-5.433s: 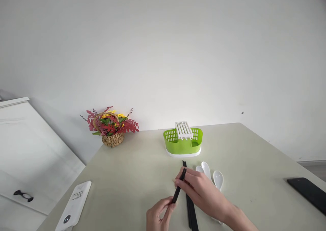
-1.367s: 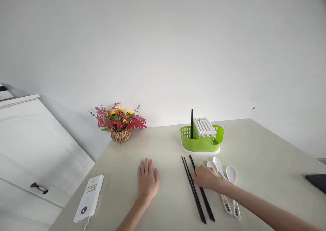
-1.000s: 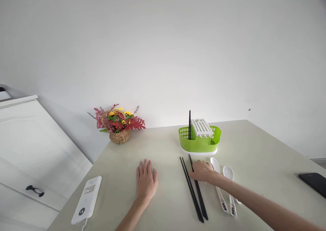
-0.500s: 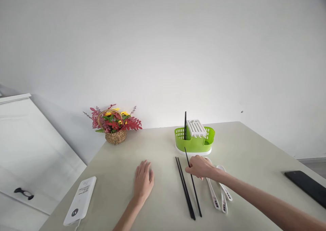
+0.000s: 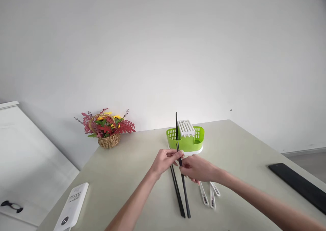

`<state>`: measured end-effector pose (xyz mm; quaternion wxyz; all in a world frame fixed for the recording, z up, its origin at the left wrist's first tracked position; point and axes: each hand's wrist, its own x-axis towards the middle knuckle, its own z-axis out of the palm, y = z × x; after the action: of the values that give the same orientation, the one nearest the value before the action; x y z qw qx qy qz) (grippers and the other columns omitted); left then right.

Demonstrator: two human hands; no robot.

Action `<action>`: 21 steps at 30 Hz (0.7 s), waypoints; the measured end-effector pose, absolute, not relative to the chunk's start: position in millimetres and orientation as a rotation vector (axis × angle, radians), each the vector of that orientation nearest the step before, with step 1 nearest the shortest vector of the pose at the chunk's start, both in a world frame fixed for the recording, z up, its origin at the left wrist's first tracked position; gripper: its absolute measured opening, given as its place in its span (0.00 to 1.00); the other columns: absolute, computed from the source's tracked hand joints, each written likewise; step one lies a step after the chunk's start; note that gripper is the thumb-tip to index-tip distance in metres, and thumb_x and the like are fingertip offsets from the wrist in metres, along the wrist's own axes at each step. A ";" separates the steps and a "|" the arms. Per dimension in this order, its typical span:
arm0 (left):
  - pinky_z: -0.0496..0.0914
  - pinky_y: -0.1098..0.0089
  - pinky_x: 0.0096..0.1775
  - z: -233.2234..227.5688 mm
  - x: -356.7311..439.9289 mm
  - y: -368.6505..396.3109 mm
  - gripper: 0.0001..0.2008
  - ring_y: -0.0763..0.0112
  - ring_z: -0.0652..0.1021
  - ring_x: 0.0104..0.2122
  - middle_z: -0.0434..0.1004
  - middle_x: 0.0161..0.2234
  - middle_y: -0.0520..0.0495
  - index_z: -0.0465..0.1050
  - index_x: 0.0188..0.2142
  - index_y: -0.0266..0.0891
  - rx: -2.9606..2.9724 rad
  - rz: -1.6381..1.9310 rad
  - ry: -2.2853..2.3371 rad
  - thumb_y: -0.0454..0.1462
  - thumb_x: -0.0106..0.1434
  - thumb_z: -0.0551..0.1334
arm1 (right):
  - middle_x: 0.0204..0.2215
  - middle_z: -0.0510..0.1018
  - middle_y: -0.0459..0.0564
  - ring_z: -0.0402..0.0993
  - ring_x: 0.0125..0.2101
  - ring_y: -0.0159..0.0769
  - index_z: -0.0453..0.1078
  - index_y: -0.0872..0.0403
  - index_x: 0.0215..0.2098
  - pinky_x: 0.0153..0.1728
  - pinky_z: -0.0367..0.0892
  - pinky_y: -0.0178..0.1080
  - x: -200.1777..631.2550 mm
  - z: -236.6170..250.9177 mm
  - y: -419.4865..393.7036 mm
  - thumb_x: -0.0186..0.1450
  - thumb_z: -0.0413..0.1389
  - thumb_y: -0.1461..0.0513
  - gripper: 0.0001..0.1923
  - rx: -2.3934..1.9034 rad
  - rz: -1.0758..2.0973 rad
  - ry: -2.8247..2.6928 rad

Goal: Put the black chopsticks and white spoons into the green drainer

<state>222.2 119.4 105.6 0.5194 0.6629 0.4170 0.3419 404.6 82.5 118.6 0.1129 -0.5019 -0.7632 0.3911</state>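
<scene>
My left hand (image 5: 165, 159) and my right hand (image 5: 199, 170) meet in front of a green cutlery holder (image 5: 197, 141). Both pinch the upper part of one black chopstick (image 5: 185, 195), whose lower end reaches toward me near the table. Two more black chopsticks (image 5: 177, 192) lie side by side just left of it. Another black chopstick (image 5: 176, 124) stands upright in the holder's left side, next to its white slotted insert (image 5: 186, 128). Three white spoons (image 5: 204, 197) lie under and behind my right hand, with only their handles showing.
A wicker basket of red and yellow flowers (image 5: 105, 131) stands at the table's back left. A white power bank (image 5: 72, 207) lies at the front left edge and a flat black device (image 5: 297, 183) at the right. A white cabinet (image 5: 30, 166) stands left of the table.
My left hand has left the table and moved right to the chopstick. My right hand has drawn one chopstick out of the lying group and raised its far end.
</scene>
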 end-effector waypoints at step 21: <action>0.82 0.67 0.35 127.5 256.6 303.8 0.22 0.63 0.86 0.34 0.87 0.37 0.42 0.84 0.41 0.36 1.694 1.519 1.289 0.51 0.57 0.71 | 0.19 0.70 0.41 0.65 0.21 0.30 0.65 0.49 0.33 0.23 0.61 0.32 539.9 54.1 -3.0 0.65 0.54 0.45 0.17 -1.580 1.423 -1.666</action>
<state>256.6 303.8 127.5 0.2603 0.6256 0.4758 0.5608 539.9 -3.0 54.1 0.2182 -0.5707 -0.6020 0.5141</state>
